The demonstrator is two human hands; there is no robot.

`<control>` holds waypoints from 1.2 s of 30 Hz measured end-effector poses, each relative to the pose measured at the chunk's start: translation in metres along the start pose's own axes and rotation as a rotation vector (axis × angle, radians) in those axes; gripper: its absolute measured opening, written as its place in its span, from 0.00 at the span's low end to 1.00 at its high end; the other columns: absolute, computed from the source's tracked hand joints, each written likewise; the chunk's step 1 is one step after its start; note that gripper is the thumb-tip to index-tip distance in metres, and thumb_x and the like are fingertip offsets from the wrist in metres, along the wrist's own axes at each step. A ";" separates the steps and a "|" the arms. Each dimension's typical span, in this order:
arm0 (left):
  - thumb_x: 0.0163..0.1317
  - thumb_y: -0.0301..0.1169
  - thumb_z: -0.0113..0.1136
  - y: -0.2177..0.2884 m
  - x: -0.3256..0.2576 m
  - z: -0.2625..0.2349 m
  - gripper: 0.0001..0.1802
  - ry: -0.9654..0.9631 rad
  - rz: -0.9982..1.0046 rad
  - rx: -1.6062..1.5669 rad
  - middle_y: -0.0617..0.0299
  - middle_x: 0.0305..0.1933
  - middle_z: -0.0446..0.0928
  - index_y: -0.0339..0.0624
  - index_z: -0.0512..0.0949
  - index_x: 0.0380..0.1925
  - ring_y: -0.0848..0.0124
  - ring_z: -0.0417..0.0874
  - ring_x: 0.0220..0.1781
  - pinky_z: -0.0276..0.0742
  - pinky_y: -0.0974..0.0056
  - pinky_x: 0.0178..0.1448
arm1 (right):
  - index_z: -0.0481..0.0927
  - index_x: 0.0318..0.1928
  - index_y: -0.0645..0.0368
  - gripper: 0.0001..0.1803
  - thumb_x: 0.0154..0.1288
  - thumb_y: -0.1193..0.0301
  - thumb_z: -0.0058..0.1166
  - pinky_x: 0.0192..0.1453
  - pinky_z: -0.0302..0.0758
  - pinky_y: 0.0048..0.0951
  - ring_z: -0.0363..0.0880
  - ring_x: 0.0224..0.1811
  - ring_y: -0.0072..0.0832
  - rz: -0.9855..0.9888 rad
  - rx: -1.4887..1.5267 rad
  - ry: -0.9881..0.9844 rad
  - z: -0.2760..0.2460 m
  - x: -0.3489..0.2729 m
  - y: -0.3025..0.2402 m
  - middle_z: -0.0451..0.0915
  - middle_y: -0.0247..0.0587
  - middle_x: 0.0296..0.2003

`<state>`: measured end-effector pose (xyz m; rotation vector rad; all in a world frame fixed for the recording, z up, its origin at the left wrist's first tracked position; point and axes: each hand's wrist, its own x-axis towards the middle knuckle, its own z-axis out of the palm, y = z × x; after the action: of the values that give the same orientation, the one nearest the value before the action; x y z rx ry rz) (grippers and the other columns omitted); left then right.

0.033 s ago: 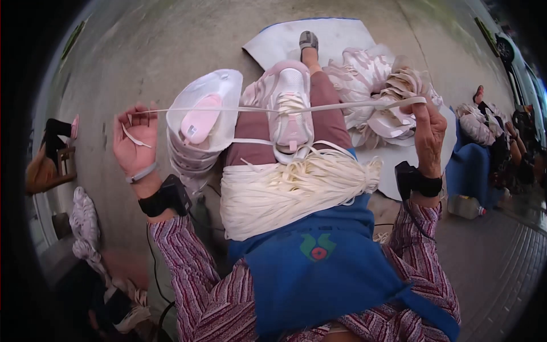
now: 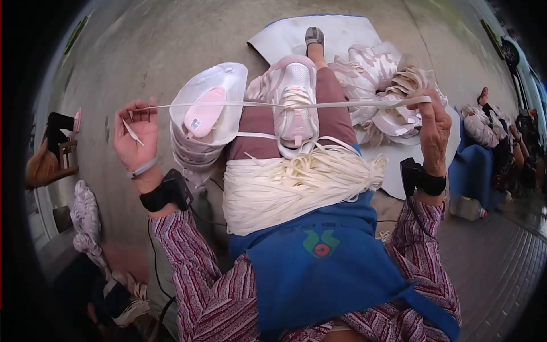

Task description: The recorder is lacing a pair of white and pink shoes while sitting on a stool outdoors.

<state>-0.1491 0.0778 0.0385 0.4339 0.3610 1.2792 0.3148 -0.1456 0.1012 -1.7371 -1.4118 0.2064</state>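
A flat cream shoelace [image 2: 359,104] is pulled taut across the view between my hands, passing over a pink and white sneaker [image 2: 297,122] on my lap. At the left, my left hand [image 2: 137,139] grips one side of it with bent fingers, and a loose tip lies across the palm. My right hand [image 2: 434,128] pinches the other side between thumb and fingers. The sneaker has lacing across its tongue. Below it, a thick bundle of cream laces [image 2: 296,196] rests over my blue apron [image 2: 342,285].
Left of my knees stand nested white shoe pieces [image 2: 188,145] with a pink insole [image 2: 204,113] on top. A heap of pink and white shoe parts [image 2: 364,74] lies on a pale sheet [image 2: 347,28] at the right. A plastic jug [image 2: 468,208] stands farther right.
The scene has shifted slightly within the view. Both hands keep hold of the taut shoelace; the loose tip at my left palm has swung a little.
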 end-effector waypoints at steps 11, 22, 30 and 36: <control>0.67 0.35 0.52 -0.046 -0.037 -0.006 0.11 0.054 -0.126 0.507 0.67 0.30 0.70 0.37 0.75 0.38 0.83 0.61 0.20 0.58 0.76 0.25 | 0.73 0.39 0.62 0.15 0.75 0.65 0.34 0.12 0.49 0.16 0.48 0.12 0.12 0.498 1.150 0.028 0.008 0.000 -0.019 0.51 0.22 0.15; 0.68 0.35 0.52 -0.138 -0.055 0.128 0.14 -0.641 -0.621 0.851 0.68 0.34 0.77 0.35 0.79 0.44 0.83 0.71 0.26 0.69 0.77 0.30 | 0.71 0.48 0.62 0.25 0.78 0.57 0.22 0.13 0.50 0.20 0.46 0.10 0.15 0.310 1.901 -0.537 0.087 0.055 -0.127 0.47 0.22 0.12; 0.65 0.37 0.55 -0.087 -0.056 0.045 0.14 -0.201 -0.679 1.273 0.70 0.21 0.71 0.35 0.79 0.30 0.85 0.69 0.24 0.64 0.77 0.29 | 0.77 0.41 0.68 0.18 0.72 0.63 0.45 0.37 0.79 0.23 0.78 0.30 0.24 0.534 0.987 -0.115 0.120 0.007 -0.050 0.77 0.40 0.29; 0.64 0.32 0.54 -0.104 -0.062 0.061 0.19 -0.241 -0.628 1.156 0.62 0.47 0.80 0.36 0.74 0.53 0.82 0.73 0.28 0.71 0.75 0.34 | 0.77 0.40 0.68 0.11 0.69 0.70 0.48 0.25 0.76 0.18 0.78 0.22 0.19 0.734 0.857 -0.516 0.149 -0.053 -0.030 0.78 0.37 0.24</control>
<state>-0.0478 -0.0126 0.0406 1.3100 0.9384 0.2870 0.1848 -0.1161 0.0105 -1.3956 -0.7176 1.5025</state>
